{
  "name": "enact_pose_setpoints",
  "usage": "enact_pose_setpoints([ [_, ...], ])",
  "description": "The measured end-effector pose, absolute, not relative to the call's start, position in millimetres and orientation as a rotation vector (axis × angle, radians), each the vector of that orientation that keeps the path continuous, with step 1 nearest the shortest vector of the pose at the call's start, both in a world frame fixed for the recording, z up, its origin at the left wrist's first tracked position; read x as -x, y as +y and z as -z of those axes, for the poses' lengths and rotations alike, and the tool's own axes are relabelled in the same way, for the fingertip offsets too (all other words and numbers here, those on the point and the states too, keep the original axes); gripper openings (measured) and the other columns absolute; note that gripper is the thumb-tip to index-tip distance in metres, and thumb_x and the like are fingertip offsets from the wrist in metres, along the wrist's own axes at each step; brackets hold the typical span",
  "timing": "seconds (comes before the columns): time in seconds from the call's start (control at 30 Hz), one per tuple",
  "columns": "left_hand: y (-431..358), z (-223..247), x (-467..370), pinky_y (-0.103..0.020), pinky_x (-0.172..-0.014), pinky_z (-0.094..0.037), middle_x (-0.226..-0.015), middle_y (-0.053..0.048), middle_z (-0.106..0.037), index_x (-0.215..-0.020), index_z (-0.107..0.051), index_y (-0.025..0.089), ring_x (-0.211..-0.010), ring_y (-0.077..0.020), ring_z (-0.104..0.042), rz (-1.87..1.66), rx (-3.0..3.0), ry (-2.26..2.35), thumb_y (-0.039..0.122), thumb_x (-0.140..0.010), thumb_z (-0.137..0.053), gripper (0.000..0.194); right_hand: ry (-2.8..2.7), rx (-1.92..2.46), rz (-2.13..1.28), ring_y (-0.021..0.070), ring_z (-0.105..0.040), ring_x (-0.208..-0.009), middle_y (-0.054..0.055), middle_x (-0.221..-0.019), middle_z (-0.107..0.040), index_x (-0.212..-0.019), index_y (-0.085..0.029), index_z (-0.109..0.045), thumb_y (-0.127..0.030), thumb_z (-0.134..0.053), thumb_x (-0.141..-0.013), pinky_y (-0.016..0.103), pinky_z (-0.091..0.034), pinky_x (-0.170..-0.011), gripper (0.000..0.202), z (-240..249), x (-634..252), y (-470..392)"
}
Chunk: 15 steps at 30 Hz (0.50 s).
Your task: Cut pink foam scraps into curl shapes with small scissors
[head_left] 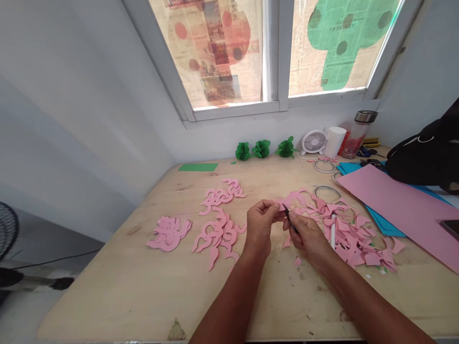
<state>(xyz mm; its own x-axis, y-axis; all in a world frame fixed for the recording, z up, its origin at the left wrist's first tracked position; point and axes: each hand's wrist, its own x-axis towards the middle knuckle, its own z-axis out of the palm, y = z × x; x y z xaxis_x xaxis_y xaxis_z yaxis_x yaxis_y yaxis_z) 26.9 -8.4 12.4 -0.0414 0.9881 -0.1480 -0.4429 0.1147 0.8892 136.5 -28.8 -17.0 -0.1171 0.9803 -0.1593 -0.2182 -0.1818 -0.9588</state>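
Note:
My left hand (262, 224) pinches a small piece of pink paper (281, 207) above the middle of the table. In my right hand (307, 233) is a dark cutting tool that looks like scissors (291, 220), its tip at the edge of the paper. My fingers cover most of its handles. Curly pink cutouts (218, 229) lie loosely left of my left hand, with more cutouts (219, 197) behind them. Further left sits a stack of pink cutouts (169, 233). A heap of pink paper scraps (355, 239) spreads beside my right hand, with a white pen-like stick (333, 232) in it.
Large pink sheets (398, 205) and blue sheets (383, 222) lie at the right under a black bag (426, 153). Along the wall stand green paper shapes (261, 148), a small fan (314, 142) and a glass bottle (355, 136). Tape rings (327, 187) lie behind the scraps.

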Motion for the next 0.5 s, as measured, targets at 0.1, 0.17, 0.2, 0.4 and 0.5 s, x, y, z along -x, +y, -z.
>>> enact_pose_setpoints([
  [0.1, -7.9, -12.2, -26.9, -0.026, -0.062, -0.047, -0.060, -0.002, -0.061, -0.066, -0.055, 0.012, -0.055, -0.0122, -0.059, -1.343, -0.742, 0.983, 0.022, -0.063, -0.065, 0.014, -1.021, 1.109, -1.510, 0.0042, -0.018, -0.032, -0.010, -0.037, -0.029, -0.065, -0.016, -0.053, -0.053, -0.049, -0.079, 0.020, -0.011, -0.035, 0.040, 18.2, -137.0, -28.6],
  [0.17, -7.7, -11.9, -26.7, -0.026, -0.061, -0.047, -0.059, -0.002, -0.061, -0.066, -0.056, 0.012, -0.055, -0.0120, -0.059, -1.344, -0.743, 0.986, 0.022, -0.063, -0.065, 0.014, -1.026, 1.109, -1.507, 0.0044, -0.018, -0.032, -0.009, -0.037, -0.029, -0.065, -0.016, -0.053, -0.053, -0.049, -0.079, 0.021, -0.010, -0.035, 0.040, 19.5, -137.4, -28.4],
  [0.2, -7.7, -11.6, -26.7, -0.026, -0.061, -0.047, -0.059, -0.001, -0.060, -0.066, -0.056, 0.012, -0.055, -0.0119, -0.059, -1.346, -0.743, 0.986, 0.023, -0.062, -0.066, 0.015, -1.028, 1.109, -1.507, 0.0046, -0.018, -0.032, -0.009, -0.037, -0.029, -0.065, -0.016, -0.053, -0.054, -0.050, -0.079, 0.021, -0.010, -0.035, 0.040, 20.1, -137.4, -28.3],
  [0.4, -7.3, -10.0, -26.2, -0.026, -0.061, -0.047, -0.058, -0.001, -0.060, -0.065, -0.056, 0.012, -0.055, -0.0119, -0.058, -1.351, -0.740, 0.984, 0.024, -0.061, -0.067, 0.016, -1.028, 1.118, -1.511, 0.0049, -0.017, -0.032, -0.010, -0.037, -0.028, -0.065, -0.016, -0.053, -0.055, -0.050, -0.077, 0.021, -0.010, -0.035, 0.041, 20.9, -136.9, -28.4],
  [0.5, -7.1, -9.9, -26.0, -0.025, -0.060, -0.047, -0.058, -0.001, -0.060, -0.065, -0.057, 0.013, -0.055, -0.0117, -0.058, -1.352, -0.740, 0.987, 0.024, -0.060, -0.067, 0.016, -1.036, 1.122, -1.515, 0.0050, -0.017, -0.033, -0.010, -0.037, -0.027, -0.065, -0.016, -0.053, -0.055, -0.050, -0.077, 0.021, -0.010, -0.035, 0.041, 19.2, -137.1, -28.9],
])
